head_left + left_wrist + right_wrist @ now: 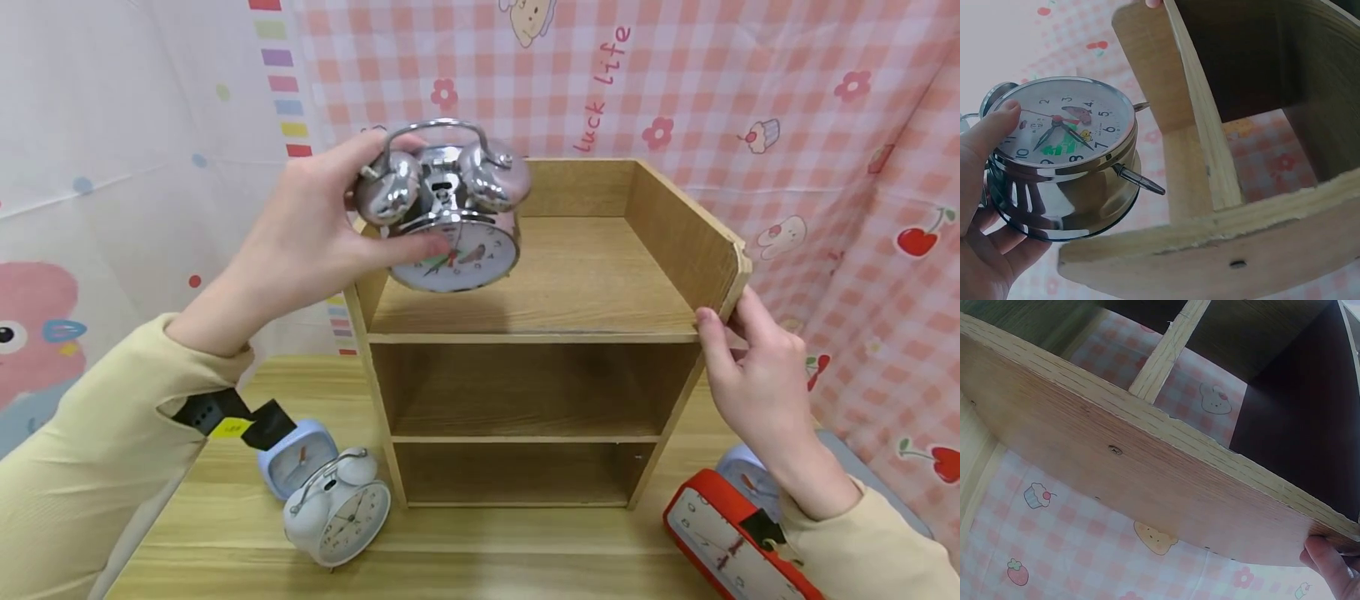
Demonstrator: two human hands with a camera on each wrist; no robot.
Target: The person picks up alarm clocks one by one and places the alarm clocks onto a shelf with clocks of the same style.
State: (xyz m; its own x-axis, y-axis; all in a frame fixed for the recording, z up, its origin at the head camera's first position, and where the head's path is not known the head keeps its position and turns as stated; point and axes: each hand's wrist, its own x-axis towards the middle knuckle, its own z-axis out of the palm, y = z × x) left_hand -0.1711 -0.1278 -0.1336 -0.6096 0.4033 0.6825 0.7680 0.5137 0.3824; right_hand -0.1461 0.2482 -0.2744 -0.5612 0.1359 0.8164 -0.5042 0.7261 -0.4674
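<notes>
Pink-and-white checked cloth (pixel 705 71) hangs behind and to the right, with printed lettering. Wood-look tabletop (pixel 487 554) below. Wooden three-tier shelf (pixel 577 267) stands on it, open side toward the wearer.

Left arm, pale yellow sleeve (pixel 112 442), comes up from lower left, forearm angled up to the shelf's top level. Left hand (pixel 322 217): thumb across the dial edge, fingers behind the body, grip closed around the chrome twin-bell alarm clock. Right arm rises from lower right; right hand (pixel 768 379) pinches the shelf's right side panel near its upper front corner, thumb on the front edge, other fingers round the outer side.

Chrome twin-bell alarm clock (pixel 442 196) sits between left thumb and fingers, held up at the shelf's upper left. Bells and handle up in head view, dial tipped downward. Left wrist view: two metal feet (pixel 1141 180) poke out on the side away from the palm. Can't tell if it touches the shelf.

Red alarm clock (pixel 727 542) by the right sleeve, white twin-bell clock (pixel 337 512) left of the shelf, a blue clock (pixel 300 458) just behind it, second blue clock (pixel 750 479) beyond the red one.

Text: cloth reads "Luck Life". Dial numerals legible, 2 through 10; smaller dial print isn't. Yellow tag (pixel 231 427) on left wrist strap (pixel 202 411): unreadable.
</notes>
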